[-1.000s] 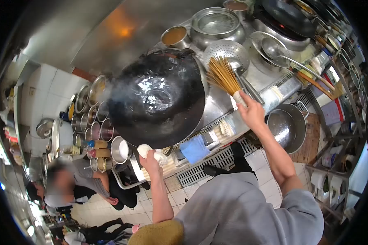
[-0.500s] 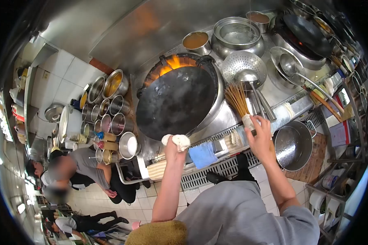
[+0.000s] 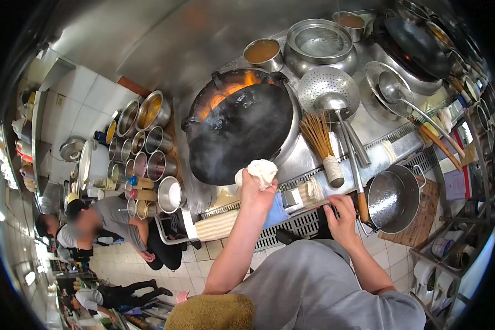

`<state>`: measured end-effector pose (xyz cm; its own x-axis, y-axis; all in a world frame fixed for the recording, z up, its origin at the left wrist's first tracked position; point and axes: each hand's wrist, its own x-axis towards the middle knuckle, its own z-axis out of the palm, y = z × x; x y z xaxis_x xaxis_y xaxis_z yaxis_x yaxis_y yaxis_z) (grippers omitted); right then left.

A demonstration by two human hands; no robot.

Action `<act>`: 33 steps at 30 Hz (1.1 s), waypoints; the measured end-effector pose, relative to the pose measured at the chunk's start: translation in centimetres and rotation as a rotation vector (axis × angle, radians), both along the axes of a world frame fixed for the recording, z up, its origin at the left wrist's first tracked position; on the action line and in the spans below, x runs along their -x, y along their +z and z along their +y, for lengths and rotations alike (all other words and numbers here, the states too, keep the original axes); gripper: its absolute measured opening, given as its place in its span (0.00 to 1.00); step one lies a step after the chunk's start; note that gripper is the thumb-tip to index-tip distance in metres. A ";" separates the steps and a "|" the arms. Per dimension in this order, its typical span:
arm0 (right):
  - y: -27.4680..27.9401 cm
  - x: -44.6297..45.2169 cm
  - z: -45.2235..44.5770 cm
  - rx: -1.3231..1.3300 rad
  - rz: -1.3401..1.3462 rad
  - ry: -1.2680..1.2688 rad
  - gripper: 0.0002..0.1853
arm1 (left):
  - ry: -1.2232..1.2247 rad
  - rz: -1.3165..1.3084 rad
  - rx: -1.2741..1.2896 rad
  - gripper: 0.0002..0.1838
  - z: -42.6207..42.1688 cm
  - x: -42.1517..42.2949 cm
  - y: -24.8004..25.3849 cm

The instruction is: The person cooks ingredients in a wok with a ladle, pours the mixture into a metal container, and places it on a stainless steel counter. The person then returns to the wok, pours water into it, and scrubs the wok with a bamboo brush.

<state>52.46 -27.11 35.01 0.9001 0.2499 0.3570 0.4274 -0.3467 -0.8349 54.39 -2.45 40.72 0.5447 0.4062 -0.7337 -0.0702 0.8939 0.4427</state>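
Note:
My left hand (image 3: 258, 193) is closed round a bunched white cloth (image 3: 261, 172) at the near edge of a black wok (image 3: 242, 137). The wok tilts over a burner, with flames (image 3: 225, 94) showing behind its far rim and thin smoke above it. Empty and with its fingers apart, my right hand (image 3: 342, 219) is just below the bamboo brush (image 3: 320, 144) and left of a ladle's wooden handle (image 3: 363, 207). The brush rests on the stove's front ledge, bristles away from me. Beyond it lie a perforated strainer (image 3: 319, 82) and the ladle's bowl (image 3: 331, 103).
Steel seasoning containers (image 3: 158, 165) stand left of the stove. At the back are a lidded-looking round pot (image 3: 320, 43) and a pot of brown liquid (image 3: 262, 51). A large pot (image 3: 391, 201) is low on the right. A co-worker (image 3: 121, 223) is at the left.
The wok has gone from level to tilted, uncovering the flames. My right hand has let go of the bamboo brush and drawn back. My left hand, with the cloth, has moved right.

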 end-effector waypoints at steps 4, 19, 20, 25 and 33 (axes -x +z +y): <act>-1.1 1.2 -0.9 0.195 0.302 0.291 0.06 | -0.074 -0.039 -0.052 0.16 -2.0 2.9 1.4; -26.8 1.6 5.8 1.255 0.598 0.802 0.35 | -1.256 0.864 -1.666 0.42 -1.0 9.3 -8.6; -28.9 2.0 5.6 1.232 0.518 0.762 0.36 | -1.266 0.865 -1.661 0.41 -1.2 9.0 -8.1; -28.0 1.5 5.4 1.185 0.499 0.619 0.36 | -1.256 0.812 -1.686 0.40 -1.1 9.3 -7.7; -28.0 0.4 5.4 1.196 0.498 0.678 0.33 | -1.189 0.760 -1.860 0.38 -2.2 10.4 -8.5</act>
<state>52.02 -21.67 7.00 0.4575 0.5851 -0.6696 0.5470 -0.7789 -0.3068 44.00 -4.67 32.26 0.8667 0.4586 -0.1966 0.4945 -0.8419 0.2161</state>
